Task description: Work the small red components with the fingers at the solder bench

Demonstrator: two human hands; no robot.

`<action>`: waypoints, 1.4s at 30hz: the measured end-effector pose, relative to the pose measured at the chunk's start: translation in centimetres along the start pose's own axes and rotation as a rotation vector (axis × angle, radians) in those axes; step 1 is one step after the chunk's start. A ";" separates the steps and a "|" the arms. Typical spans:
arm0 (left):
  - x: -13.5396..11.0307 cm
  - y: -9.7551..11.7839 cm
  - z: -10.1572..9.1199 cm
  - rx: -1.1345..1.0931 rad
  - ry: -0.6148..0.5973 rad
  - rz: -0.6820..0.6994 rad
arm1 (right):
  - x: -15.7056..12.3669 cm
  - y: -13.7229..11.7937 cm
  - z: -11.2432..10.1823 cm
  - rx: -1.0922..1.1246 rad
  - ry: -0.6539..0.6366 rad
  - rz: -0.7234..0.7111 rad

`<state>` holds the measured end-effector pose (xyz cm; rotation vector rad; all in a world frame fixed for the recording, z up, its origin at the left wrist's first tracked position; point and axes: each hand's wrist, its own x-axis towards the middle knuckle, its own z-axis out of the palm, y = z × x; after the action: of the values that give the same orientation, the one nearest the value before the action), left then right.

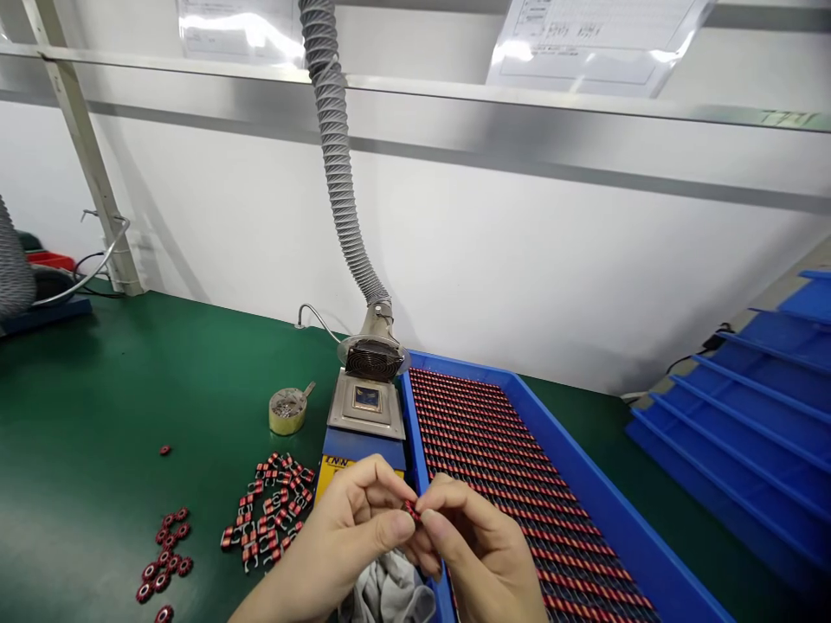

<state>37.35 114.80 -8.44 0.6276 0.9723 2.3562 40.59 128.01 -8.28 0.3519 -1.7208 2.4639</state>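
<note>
My left hand point(354, 523) and my right hand point(471, 541) meet at the bottom centre, and together their fingertips pinch a small red wound coil point(411, 510). They hover over the near left corner of a blue tray point(588, 484) filled with rows of red and black coils. A solder pot point(365, 405) with a small square bath stands just beyond my hands. A loose pile of red coils point(269, 512) lies on the green mat to the left of my left hand. A grey cloth point(388, 593) sits under my wrists.
A grey ribbed fume hose point(338, 156) drops to a round intake point(372, 356) over the pot. A small yellowish tin point(287, 410) stands left of it. Red ring cores point(165, 558) lie at the bottom left. Stacked blue trays point(746, 424) fill the right. White wall behind.
</note>
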 end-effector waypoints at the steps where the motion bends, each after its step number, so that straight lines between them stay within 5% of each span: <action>1: 0.0 0.0 0.0 0.000 0.014 -0.013 | 0.0 0.0 -0.1 -0.031 0.001 -0.014; 11: -0.3 0.3 -0.3 0.059 0.081 -0.037 | -0.4 -0.6 1.0 -0.196 0.102 -0.106; 19: -0.1 0.2 0.5 -0.096 0.081 -0.126 | -0.2 0.4 0.7 0.056 0.001 -0.023; 26: 0.1 0.0 0.7 -0.148 0.091 -0.152 | -0.2 0.1 2.2 0.133 0.201 -0.015; 33: 0.0 -0.1 0.6 -0.133 0.071 -0.132 | 0.0 0.3 1.5 0.118 0.091 -0.072; 42: -0.2 0.2 0.9 -0.127 0.101 -0.118 | -0.3 -0.4 3.1 0.029 0.356 -0.032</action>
<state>37.96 115.01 -7.81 0.3946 0.8690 2.3417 41.34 125.29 -7.01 -0.0567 -1.5211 2.3533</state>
